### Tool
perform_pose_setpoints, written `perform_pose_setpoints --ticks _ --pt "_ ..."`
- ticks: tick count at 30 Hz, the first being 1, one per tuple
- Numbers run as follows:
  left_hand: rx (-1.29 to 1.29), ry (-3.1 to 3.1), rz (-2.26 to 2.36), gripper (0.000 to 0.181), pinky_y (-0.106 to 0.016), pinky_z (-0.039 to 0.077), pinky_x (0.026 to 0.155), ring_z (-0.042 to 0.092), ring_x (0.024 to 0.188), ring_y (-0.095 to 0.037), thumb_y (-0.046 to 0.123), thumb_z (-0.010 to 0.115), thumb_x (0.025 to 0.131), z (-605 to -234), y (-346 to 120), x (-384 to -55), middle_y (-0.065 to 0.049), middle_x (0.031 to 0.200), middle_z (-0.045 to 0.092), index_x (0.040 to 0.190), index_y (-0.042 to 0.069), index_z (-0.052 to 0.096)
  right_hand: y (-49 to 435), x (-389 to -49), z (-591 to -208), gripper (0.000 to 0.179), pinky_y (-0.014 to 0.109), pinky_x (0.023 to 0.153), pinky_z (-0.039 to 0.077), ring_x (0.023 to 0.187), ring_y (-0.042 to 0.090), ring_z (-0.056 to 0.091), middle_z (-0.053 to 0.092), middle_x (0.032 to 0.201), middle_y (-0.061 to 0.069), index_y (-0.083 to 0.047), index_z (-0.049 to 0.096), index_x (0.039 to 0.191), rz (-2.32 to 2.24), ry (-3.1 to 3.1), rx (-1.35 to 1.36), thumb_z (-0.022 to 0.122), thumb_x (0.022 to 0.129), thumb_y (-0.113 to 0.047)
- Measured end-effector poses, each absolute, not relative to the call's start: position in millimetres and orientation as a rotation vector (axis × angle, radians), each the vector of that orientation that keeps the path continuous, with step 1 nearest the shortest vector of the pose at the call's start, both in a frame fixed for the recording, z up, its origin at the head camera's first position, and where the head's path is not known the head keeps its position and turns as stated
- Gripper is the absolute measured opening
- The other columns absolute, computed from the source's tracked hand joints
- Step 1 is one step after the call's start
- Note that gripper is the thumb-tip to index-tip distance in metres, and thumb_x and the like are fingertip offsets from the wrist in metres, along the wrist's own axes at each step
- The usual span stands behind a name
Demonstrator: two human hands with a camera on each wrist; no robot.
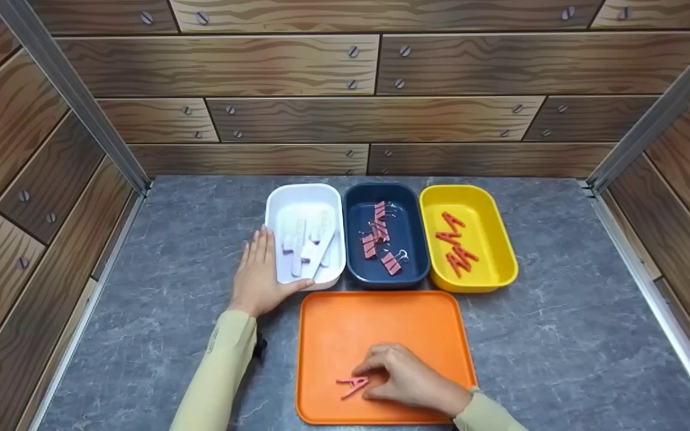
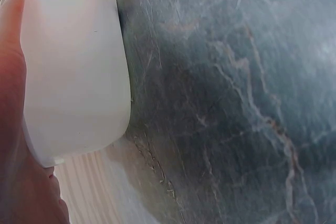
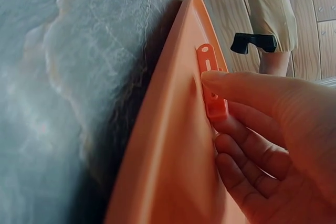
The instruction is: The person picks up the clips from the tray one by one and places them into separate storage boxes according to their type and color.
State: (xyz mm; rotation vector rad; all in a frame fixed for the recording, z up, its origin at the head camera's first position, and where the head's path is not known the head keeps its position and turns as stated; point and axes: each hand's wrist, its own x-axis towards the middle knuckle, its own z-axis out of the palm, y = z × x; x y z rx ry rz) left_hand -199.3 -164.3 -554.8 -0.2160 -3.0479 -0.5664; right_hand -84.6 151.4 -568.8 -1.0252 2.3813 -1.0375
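My right hand (image 1: 402, 377) is over the orange tray (image 1: 381, 323), with thumb and fingertips pinching the end of a red-pink clothespin (image 1: 354, 383). The right wrist view shows the thumb across the flat side of the clothespin (image 3: 206, 56), close to the tray floor. At the left side of the white box (image 1: 281, 197), my left hand (image 1: 256, 281) rests with straight fingers along the wall and its thumb at the front corner. White clips (image 1: 299, 245) lie inside that box. The left wrist view has the hand (image 2: 13, 93) against the white wall.
A dark blue box (image 1: 360, 275) with several pink binder clips (image 1: 379, 227) stands right of the white one. Beside it, a yellow box (image 1: 495, 239) holds several red clothespins (image 1: 462, 258). The tray lies in front. Wood-patterned walls (image 1: 297, 66) enclose the grey marbled table (image 1: 560, 335).
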Motion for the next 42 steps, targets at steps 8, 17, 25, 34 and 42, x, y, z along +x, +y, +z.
perform_pose_setpoints --ticks 8,17,25,34,42 --pt "-0.215 -3.050 -0.568 0.139 -0.042 0.002 0.124 0.003 0.154 -0.032 0.094 0.051 0.072 -554.8 -164.0 -199.5 -0.019 0.168 0.003 0.161 -0.002 0.006 148.5 -84.6 -569.5 0.016 0.020 0.073 0.049 0.083 0.002 0.057 0.063 0.090 -0.018 -0.024 0.082 0.104 -1.048 2.344 -0.978 0.083 0.088 -0.025" --pt "-0.218 -3.050 -0.561 0.138 -0.044 0.005 0.125 0.003 0.154 -0.032 0.092 0.054 0.073 -553.2 -163.3 -200.1 -0.019 0.168 0.004 0.161 -0.003 0.006 147.7 -83.0 -570.8 0.015 0.020 0.073 0.049 0.083 0.001 0.058 0.065 0.090 -0.018 -0.022 0.081 0.100 -1.074 2.374 -1.050 0.082 0.086 -0.016" --pt "-0.211 -3.056 -0.579 0.139 -0.041 0.000 0.124 0.002 0.154 -0.031 0.092 0.055 0.072 -554.5 -163.8 -199.3 -0.018 0.168 0.003 0.161 -0.002 0.005 147.7 -80.9 -572.0 0.017 0.018 0.074 0.050 0.082 0.000 0.059 0.065 0.090 -0.017 -0.022 0.080 0.098 -1.076 2.389 -1.120 0.081 0.085 -0.011" --pt "-0.214 -3.036 -0.589 0.139 -0.041 0.001 0.124 0.002 0.154 -0.031 0.092 0.055 0.072 -555.0 -164.6 -200.0 -0.018 0.168 0.003 0.161 -0.002 0.005 150.1 -79.7 -573.7 0.018 0.017 0.073 0.052 0.082 0.000 0.061 0.067 0.089 -0.015 -0.020 0.080 0.097 -1.147 2.398 -1.184 0.081 0.084 -0.008" --pt "-0.211 -3.051 -0.593 0.140 -0.040 0.000 0.124 0.001 0.154 -0.031 0.094 0.052 0.072 -553.8 -164.2 -198.7 -0.018 0.168 0.002 0.161 -0.002 0.004 152.7 -81.6 -572.3 0.014 0.020 0.074 0.053 0.083 0.000 0.061 0.066 0.090 -0.018 -0.021 0.081 0.100 -1.138 2.377 -1.090 0.080 0.088 -0.015"
